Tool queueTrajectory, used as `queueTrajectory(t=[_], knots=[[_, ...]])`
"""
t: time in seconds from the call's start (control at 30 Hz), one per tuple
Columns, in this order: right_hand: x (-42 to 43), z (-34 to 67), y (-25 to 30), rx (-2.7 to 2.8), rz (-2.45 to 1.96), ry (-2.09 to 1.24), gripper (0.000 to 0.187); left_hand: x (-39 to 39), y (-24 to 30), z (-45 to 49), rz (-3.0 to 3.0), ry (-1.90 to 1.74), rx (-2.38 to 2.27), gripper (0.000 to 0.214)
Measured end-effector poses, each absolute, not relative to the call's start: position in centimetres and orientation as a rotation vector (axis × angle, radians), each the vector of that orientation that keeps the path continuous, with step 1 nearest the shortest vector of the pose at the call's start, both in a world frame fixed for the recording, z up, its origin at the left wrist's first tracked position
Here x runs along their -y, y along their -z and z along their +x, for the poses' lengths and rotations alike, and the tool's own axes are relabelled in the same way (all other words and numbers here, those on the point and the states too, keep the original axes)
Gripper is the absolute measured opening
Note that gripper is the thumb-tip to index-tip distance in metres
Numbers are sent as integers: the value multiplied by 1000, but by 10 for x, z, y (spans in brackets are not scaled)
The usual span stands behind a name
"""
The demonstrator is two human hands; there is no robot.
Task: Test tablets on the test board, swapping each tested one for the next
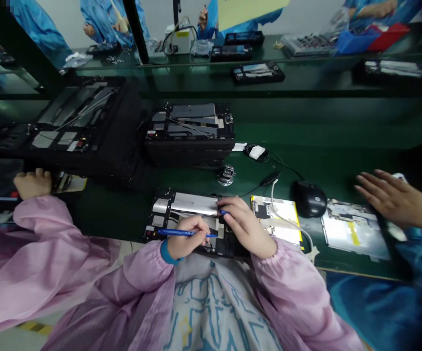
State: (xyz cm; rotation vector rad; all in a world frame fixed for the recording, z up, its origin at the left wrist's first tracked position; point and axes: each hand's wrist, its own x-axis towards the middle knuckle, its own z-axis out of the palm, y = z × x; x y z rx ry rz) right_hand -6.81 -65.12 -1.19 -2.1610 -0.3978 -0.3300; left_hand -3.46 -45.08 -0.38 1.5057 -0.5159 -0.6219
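Note:
An opened tablet (181, 204) with its back cover off lies on the green bench right in front of me, showing a silver battery and black boards. My left hand (188, 240) is closed around a blue pen-like tool (181, 233) held level over the tablet's near edge. My right hand (245, 225) rests on the tablet's right side. Its fingers are curled and pinch a small blue piece (224, 212) against the tablet.
Stacks of opened tablets (190, 129) in black trays stand behind. A black mouse (309, 199), a yellow-edged part (278, 219), a white cable and a metal ring (226, 175) lie to the right. A co-worker's hand (393, 197) reaches in on the right, and another person's pink-sleeved hand (33, 183) is on the left.

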Motion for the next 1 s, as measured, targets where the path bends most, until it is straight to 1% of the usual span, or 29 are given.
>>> queueTrajectory(t=[0.1, 0.2, 0.4, 0.57, 0.63, 0.7, 0.77, 0.8, 0.9, 0.93, 1.0], knots=[[643, -84, 7, 471, -2067, 234, 22, 446, 8, -35, 1352, 541, 401, 26], [638, -88, 6, 499, -2048, 198, 25, 446, 6, -35, 1311, 527, 398, 31], [634, -88, 2, 546, -1978, 136, 29, 439, 1, -38, 1315, 540, 501, 24], [627, -90, -1, 578, -1952, 112, 28, 438, 0, -43, 1343, 505, 580, 18], [623, -92, -2, 604, -1942, 106, 31, 439, -3, -44, 1369, 519, 651, 16], [621, -94, -1, 600, -1957, 110, 34, 436, -8, -41, 1411, 542, 715, 14], [624, -98, 3, 484, -2061, 160, 32, 426, -13, -32, 1451, 541, 712, 14], [627, -101, 8, 366, -2153, 223, 34, 417, -14, -25, 1477, 504, 674, 15], [638, -110, 33, -77, -2453, 460, 55, 382, -12, 0, 1612, 224, 396, 18], [640, -113, 42, -153, -2520, 484, 60, 370, -10, 8, 1678, 145, 267, 17], [640, -118, 59, -108, -2558, 390, 64, 351, -2, 18, 1660, 148, 69, 16]])
